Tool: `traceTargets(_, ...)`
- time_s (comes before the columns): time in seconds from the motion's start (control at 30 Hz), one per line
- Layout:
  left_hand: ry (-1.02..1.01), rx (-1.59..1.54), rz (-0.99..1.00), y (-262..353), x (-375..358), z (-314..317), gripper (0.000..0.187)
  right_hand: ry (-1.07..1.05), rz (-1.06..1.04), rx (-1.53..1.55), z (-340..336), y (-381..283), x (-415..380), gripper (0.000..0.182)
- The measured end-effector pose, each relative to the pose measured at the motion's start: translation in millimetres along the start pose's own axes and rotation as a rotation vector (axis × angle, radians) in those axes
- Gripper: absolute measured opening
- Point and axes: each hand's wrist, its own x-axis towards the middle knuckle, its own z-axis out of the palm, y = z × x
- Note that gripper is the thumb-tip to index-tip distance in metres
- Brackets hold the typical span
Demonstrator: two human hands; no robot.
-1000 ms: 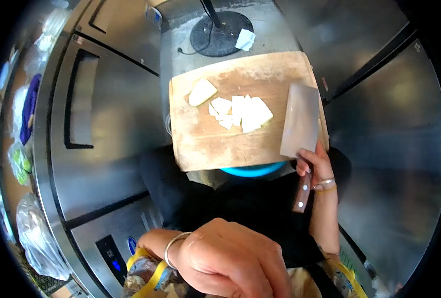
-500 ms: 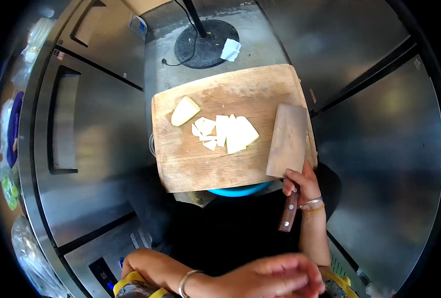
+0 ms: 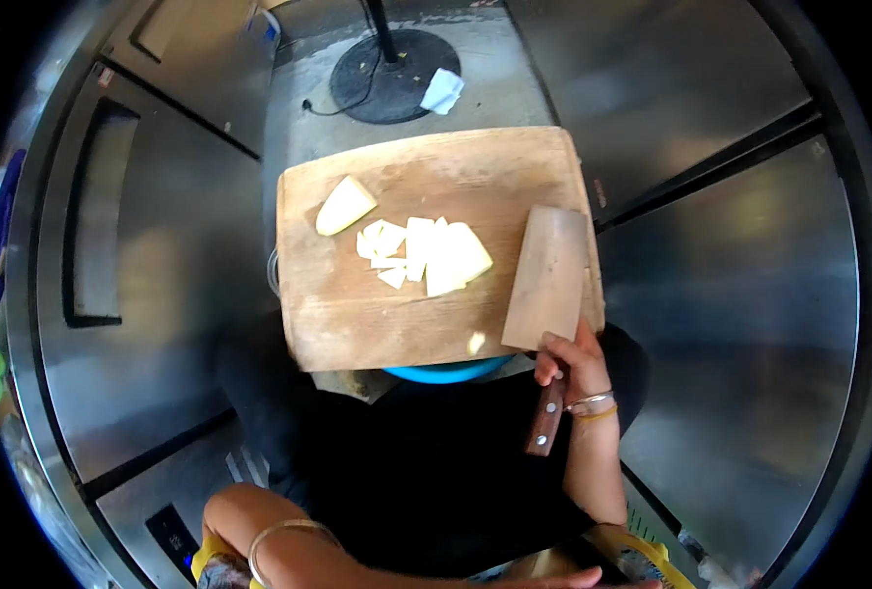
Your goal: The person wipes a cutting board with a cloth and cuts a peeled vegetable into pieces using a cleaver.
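Note:
My right hand (image 3: pixel 575 365) grips a cleaver (image 3: pixel 549 275) where its wooden handle meets the blade. The broad blade points away from me over the right side of the wooden cutting board (image 3: pixel 377 329). Several pale yellow slices of a peeled, potato-like vegetable (image 3: pixel 456 257) lie mid-board, with a larger uncut piece (image 3: pixel 346 206) to their upper left. A small blurred pale bit (image 3: pixel 476 343) shows near the board's front edge. At the bottom edge is my left hand (image 3: pixel 578 579), mostly cut off, its visible fingers stretched out to the right, away from the board.
Beneath the board a blue basin rim (image 3: pixel 446 373) shows. Steel cabinets stand close on the left (image 3: pixel 181 245) and right (image 3: pixel 740 285). Beyond the board is a round black stand base (image 3: pixel 397 83) with a cable and a white paper scrap (image 3: pixel 443 90).
My left hand has moved down, mostly out of view. A small blurred pale bit has appeared near the board's front edge. The whole view has shifted slightly; my right hand still holds the cleaver.

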Motion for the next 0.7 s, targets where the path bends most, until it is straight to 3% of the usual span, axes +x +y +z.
traceTargets(0.07, 0.006, 0.122, 0.029, -2.2, -8.2, -24.9, 0.101, 0.004, 0.004, 0.001, 1.7, -2.8, -0.2, 0.041)
traceTargets(0.13, 0.576, 0.224, -0.476, 21.9, -23.2, -89.3, 0.052, -0.004, -0.016, 0.022, 0.5, -2.1, 0.2, 0.04)
traceTargets(0.17, 0.798, 0.669, -0.545, 11.1, -37.0, -119.3, 0.037, 0.001, -0.019, 0.029, -1.1, -1.9, -2.5, 0.04)
traceTargets(0.2, 0.955, 0.867, -0.517, -5.6, -67.3, -154.3, 0.02, 0.006, -0.01, 0.039, -1.2, -2.7, -1.0, 0.041)
traceTargets(0.27, 1.097, 1.158, -0.433, -22.1, -105.7, -206.8, 0.011, 0.014, 0.006, 0.054, -2.4, 0.7, 1.8, 0.043)
traceTargets(0.3, 1.093, 1.176, -0.435, -23.5, -111.5, -221.3, 0.011, 0.004, -0.009, 0.029, -2.9, 1.1, 2.2, 0.045)
traceTargets(0.37, 0.959, 1.588, -0.439, -27.0, -113.1, -234.5, 0.015, 0.014, 0.004, 0.032, -1.0, -1.3, 1.6, 0.048)
traceTargets(0.47, 0.839, 1.605, -0.519, -38.9, -111.6, -235.6, 0.018, 0.022, -0.003, 0.037, 0.3, -0.9, 1.3, 0.047)
traceTargets(0.63, 0.834, 1.883, -0.438, -52.0, -104.4, -255.9, 0.017, 0.025, 0.005, 0.018, -0.1, -0.4, 2.6, 0.044)
traceTargets(0.7, 0.93, 1.821, -0.559, -54.0, -97.3, -261.5, 0.019, 0.031, 0.01, 0.001, -1.5, -0.6, 1.9, 0.044)
